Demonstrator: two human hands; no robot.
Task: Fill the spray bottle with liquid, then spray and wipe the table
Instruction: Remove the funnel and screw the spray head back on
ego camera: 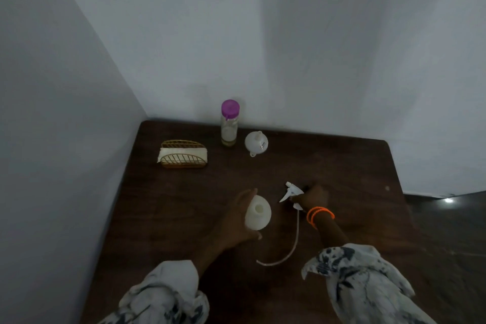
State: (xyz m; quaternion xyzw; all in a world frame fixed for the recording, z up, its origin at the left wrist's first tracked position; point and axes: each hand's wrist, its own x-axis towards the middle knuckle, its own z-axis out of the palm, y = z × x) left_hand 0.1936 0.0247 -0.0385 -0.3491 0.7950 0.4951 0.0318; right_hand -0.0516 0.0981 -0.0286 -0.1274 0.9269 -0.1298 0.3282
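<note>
Left hand [236, 216] fingers wrap spray bottle [258, 212]; right hand [314, 197] grips sprayer head [292, 190].

a white spray bottle [258, 212] is stood upright, uncapped; its trigger head [291, 191], tube trailing, is laid on the dark table [342, 166].

Your worktop [342, 166] is dark brown with a faint wood grain. The spray bottle [258, 213] is milky white, and so are its trigger head [290, 191] and the funnel [256, 142]. The clear bottle [229, 123] wears a purple cap; the napkin holder [183, 154] is gold wire around white napkins. Your sleeves [363, 279] are white with grey-black blotches — orange bangles [319, 214] ring your right wrist.
</note>
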